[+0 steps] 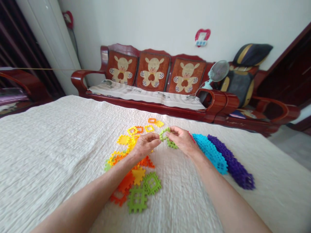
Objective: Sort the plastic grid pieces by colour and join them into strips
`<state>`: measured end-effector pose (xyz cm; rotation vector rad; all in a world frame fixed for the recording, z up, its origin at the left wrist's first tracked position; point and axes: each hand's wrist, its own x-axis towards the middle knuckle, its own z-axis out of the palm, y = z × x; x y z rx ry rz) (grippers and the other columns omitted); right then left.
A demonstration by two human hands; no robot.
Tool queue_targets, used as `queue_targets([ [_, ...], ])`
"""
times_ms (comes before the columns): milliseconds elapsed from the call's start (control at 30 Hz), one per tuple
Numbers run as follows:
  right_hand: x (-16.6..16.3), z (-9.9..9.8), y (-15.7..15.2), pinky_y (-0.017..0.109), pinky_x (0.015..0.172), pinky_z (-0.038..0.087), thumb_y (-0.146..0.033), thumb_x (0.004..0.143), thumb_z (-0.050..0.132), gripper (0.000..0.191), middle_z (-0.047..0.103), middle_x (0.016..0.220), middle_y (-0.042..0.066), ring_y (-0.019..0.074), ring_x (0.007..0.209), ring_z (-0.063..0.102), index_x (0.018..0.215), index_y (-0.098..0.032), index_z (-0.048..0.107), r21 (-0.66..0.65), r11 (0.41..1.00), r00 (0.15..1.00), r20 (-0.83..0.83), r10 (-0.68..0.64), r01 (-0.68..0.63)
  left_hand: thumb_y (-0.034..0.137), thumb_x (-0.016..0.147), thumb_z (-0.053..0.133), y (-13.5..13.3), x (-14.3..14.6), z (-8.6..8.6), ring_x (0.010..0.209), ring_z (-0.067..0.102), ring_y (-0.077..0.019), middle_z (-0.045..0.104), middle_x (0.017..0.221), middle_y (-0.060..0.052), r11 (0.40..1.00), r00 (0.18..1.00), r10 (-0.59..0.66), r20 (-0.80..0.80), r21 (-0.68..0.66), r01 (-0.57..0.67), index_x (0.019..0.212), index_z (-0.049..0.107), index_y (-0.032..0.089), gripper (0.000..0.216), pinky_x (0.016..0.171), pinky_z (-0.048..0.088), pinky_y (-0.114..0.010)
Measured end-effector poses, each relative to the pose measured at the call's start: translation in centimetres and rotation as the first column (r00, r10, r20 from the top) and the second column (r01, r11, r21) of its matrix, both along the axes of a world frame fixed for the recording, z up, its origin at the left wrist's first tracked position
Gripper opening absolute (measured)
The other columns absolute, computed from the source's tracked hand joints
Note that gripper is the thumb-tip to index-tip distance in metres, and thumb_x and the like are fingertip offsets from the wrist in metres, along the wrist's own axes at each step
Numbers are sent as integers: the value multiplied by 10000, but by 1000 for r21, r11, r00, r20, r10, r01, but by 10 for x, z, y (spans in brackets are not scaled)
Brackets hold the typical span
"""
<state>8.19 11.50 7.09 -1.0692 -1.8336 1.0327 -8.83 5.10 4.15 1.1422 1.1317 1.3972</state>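
Between my two hands is a green open-framed interlocking building tile [164, 133], raised above the cloth. My left hand [146, 144] pinches its left edge. The fingers of my right hand [181, 139] close on its right side. Just below my right hand lies another green tile [172, 144], partly covered by the fingers. Beneath and around my left forearm spreads a loose pile of orange tiles [126, 182], yellow tiles [123, 140] and green tiles [137, 199]. To the right of my right hand are a row of blue tiles [211, 152] and a row of purple tiles [230, 161]; something red is mostly hidden there.
A cream quilted cloth [60, 139] covers the surface. Beyond its far edge stands a red wooden sofa [150, 105] with bear cushions [153, 72]. A small fan [218, 72] is at the sofa's right end, near a chair [239, 84] with a dark padded cover.
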Motion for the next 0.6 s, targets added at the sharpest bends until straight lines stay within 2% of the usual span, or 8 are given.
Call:
queue_targets([
  [100, 21, -1, 15, 290, 686, 478, -303, 751, 602, 266, 669, 883, 40, 161, 749, 610, 980, -193, 682, 227, 973, 973, 212, -92, 42, 396, 617, 752, -1, -1, 6, 640, 566, -116, 638, 770, -27, 993, 993, 64, 97, -105, -53, 877, 652, 165, 361, 535, 421, -205],
  [200, 36, -6, 24, 278, 694, 441, -219, 752, 599, 197, 647, 838, 36, 154, 728, 588, 911, -207, 714, 389, 919, 854, 500, -148, -69, 413, 683, 706, 1, -6, 10, 696, 611, -149, 650, 833, -63, 976, 962, 123, 242, -207, -73, 867, 638, 151, 327, 537, 474, -231],
  [300, 36, -12, 23, 271, 661, 405, -192, 773, 580, 178, 625, 792, 38, 159, 702, 570, 881, -216, 720, 410, 888, 717, 681, -146, -208, 358, 754, 640, 4, -11, 11, 698, 631, -161, 641, 838, -72, 952, 903, 162, 398, -303, -37, 869, 613, 146, 243, 524, 508, -258],
  [400, 30, -15, 17, 271, 665, 386, -177, 785, 570, 161, 610, 773, 43, 176, 742, 572, 839, -220, 714, 420, 865, 630, 758, -167, -276, 326, 818, 566, 6, -12, 13, 683, 639, -164, 636, 824, -74, 942, 876, 171, 450, -334, -13, 886, 593, 146, 195, 507, 516, -265],
  [500, 29, -15, 14, 266, 668, 382, -165, 789, 567, 154, 603, 789, 45, 180, 772, 574, 827, -221, 705, 426, 861, 602, 776, -188, -279, 332, 844, 544, 5, -11, 14, 684, 641, -167, 633, 827, -78, 933, 873, 182, 453, -359, -8, 898, 584, 143, 201, 503, 518, -269],
  [600, 30, -14, 14, 265, 694, 396, -165, 773, 593, 175, 600, 847, 51, 179, 797, 576, 905, -222, 693, 426, 872, 618, 760, -200, -241, 344, 865, 519, 4, -9, 15, 670, 638, -162, 628, 828, -73, 925, 868, 176, 464, -379, 15, 902, 581, 144, 213, 508, 518, -271],
])
